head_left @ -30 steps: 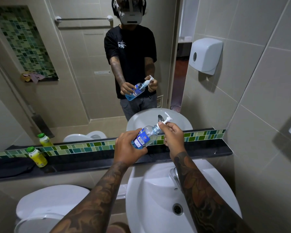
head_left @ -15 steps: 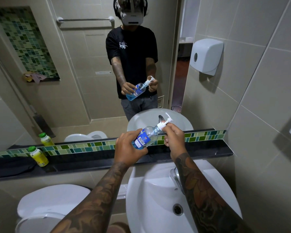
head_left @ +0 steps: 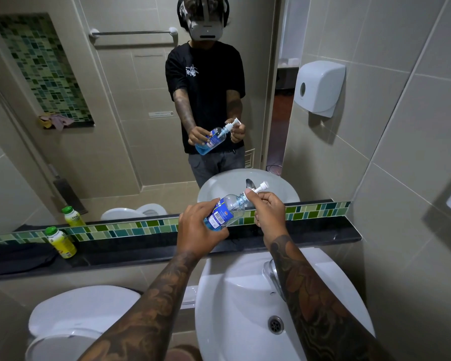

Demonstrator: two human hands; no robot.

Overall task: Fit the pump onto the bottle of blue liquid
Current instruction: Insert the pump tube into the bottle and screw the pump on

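White plastic sits pinched in my right hand [head_left: 270, 213]: thumb and fingers closed on the pump [head_left: 258, 190] at its collar, nozzle poking up and away to the right; my left hand [head_left: 197, 231] is wrapped shut around the lower body of the bottle [head_left: 225, 212], label toward me, blue liquid pooled at the low end by my palm.

Both are held in the air over the sink [head_left: 235, 308], in front of the ledge [head_left: 323, 235]; the bottle lies tilted, its long axis running from my left palm up and to the right, neck uppermost; the pump lies on that same line, its dip tube already down inside the clear upper part of the bottle, collar at the neck; whether the threads have caught I cannot tell, since my fingers cover the joint.

So the thing to be fitted lies up and right of the bottle grip, and my right hand is the one on it; I judge the next move to be a twist of the collar about that slanted axis, left hand holding the bottle against the turn; if the pump sits skewed, the thread may cross.
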